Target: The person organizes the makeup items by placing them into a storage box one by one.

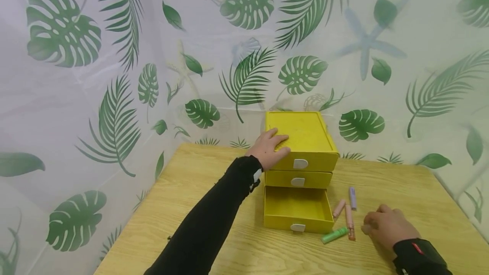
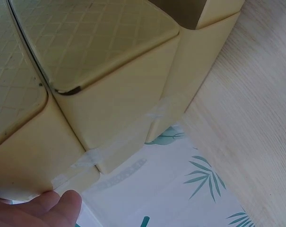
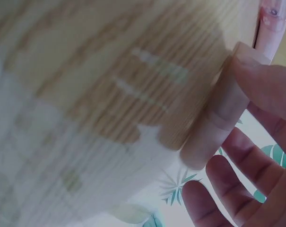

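Note:
A yellow three-drawer box [image 1: 302,133] stands on the table with its bottom drawer [image 1: 280,203] pulled out. My left hand [image 1: 267,150] rests on its top left edge, fingers spread. In the left wrist view, those fingertips [image 2: 67,205] lie at the side of the yellow box [image 2: 119,94]. My right hand [image 1: 389,226] is low over the table, right of the drawer. The right wrist view shows its thumb and fingers pinching a dull pinkish marker [image 3: 223,104], which the hand hides in the head view. A pink marker [image 3: 273,35] with a clear end lies close by.
Between drawer and right hand lie a purple marker [image 1: 352,198], a green marker [image 1: 334,235], a short pink marker [image 1: 338,208] and a longer pink one [image 1: 349,217]. A leaf-printed curtain [image 1: 229,75] hangs behind the wooden table [image 1: 206,181].

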The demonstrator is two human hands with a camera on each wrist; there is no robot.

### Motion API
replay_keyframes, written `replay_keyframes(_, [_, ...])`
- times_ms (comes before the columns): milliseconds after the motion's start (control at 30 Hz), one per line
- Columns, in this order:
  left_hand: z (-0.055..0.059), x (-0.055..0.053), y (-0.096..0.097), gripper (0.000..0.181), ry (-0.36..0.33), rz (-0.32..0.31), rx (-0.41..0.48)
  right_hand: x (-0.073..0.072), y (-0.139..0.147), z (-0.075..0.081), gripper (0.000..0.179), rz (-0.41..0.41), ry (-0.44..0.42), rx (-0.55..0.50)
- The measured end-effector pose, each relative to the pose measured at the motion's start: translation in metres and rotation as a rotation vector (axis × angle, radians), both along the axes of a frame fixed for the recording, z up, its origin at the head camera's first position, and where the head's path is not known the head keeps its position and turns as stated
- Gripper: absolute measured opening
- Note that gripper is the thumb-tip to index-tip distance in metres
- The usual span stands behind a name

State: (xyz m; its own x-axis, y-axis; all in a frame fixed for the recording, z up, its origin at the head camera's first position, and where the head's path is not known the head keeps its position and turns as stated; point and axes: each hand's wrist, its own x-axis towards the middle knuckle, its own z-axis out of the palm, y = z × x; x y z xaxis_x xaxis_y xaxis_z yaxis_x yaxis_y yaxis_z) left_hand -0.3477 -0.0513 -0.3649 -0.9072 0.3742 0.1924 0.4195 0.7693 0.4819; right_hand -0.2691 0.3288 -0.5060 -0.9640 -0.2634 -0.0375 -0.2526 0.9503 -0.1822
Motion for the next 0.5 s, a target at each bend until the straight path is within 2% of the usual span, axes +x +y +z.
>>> replay_keyframes(133, [0.0006,0.0009,-0.0004,0.050,0.004,0.000,0.008,0.0012,0.0027,0.0009,0.022,-0.003,0.022,0.018])
replay_keyframes(233, [0.0004,0.0020,-0.0003,0.050,0.005,-0.002,0.011,0.0030,0.0043,0.0000,0.026,-0.010,0.003,0.005])
replay_keyframes(500, [0.0007,0.0029,0.0005,0.050,0.007,0.009,0.010,0.0053,-0.0056,0.0061,0.018,0.007,-0.027,-0.092])
